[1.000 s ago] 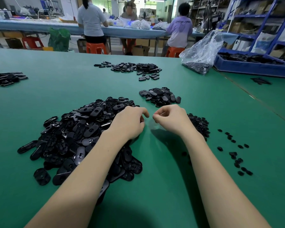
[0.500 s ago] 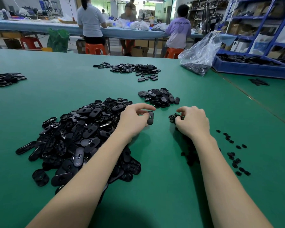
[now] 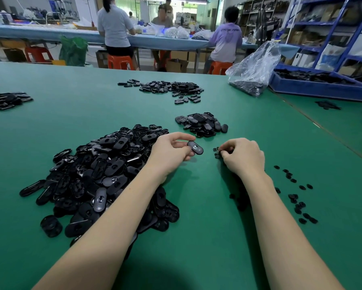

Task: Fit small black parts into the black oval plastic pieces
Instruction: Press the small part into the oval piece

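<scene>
Oval piece [image 3: 195, 147]: pinched by left hand [image 3: 171, 152], long axis running lower-right, hole side up.
Right hand [image 3: 244, 156]: fingers curled over small parts [image 3: 217, 152]; grip on one hidden.

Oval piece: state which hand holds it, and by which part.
The left hand pinches the oval piece by its near end.

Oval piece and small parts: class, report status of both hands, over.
Left hand pinches one oval piece above the table. Right hand curled over the small parts, picking. Nothing between them.
</scene>
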`<state>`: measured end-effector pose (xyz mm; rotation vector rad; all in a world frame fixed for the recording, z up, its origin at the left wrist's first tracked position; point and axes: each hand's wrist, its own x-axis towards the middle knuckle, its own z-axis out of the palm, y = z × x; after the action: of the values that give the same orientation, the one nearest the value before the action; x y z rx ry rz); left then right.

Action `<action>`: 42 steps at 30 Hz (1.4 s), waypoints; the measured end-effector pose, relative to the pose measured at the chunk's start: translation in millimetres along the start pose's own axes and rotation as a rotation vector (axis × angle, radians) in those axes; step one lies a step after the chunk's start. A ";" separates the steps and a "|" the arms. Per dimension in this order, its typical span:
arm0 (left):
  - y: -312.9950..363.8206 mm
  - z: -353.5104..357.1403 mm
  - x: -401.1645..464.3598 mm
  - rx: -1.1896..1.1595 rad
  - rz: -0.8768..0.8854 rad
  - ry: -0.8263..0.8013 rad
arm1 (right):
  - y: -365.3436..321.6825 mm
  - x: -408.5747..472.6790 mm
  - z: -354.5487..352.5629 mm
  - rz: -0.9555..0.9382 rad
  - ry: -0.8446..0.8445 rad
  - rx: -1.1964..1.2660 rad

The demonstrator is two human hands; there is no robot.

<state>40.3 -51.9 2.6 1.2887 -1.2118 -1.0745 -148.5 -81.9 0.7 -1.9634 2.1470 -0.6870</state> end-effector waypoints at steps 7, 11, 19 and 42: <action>0.1 -1.0 -0.6 0.008 -0.002 0.017 | -3.4 0.0 -1.5 -0.020 0.030 0.221; 0.4 -2.3 0.8 0.022 0.000 0.056 | -15.5 0.5 -9.3 -0.031 -0.123 0.737; 0.1 -3.8 5.0 0.010 -0.032 0.144 | -23.2 -4.8 -14.3 0.001 -0.324 0.939; 0.6 -0.1 3.2 -0.129 0.059 0.084 | -29.6 -3.4 -7.6 0.084 -0.364 0.861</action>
<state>40.6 -55.1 3.4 1.1809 -1.0935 -1.0289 -124.4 -78.0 19.4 -1.3787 1.3620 -0.9383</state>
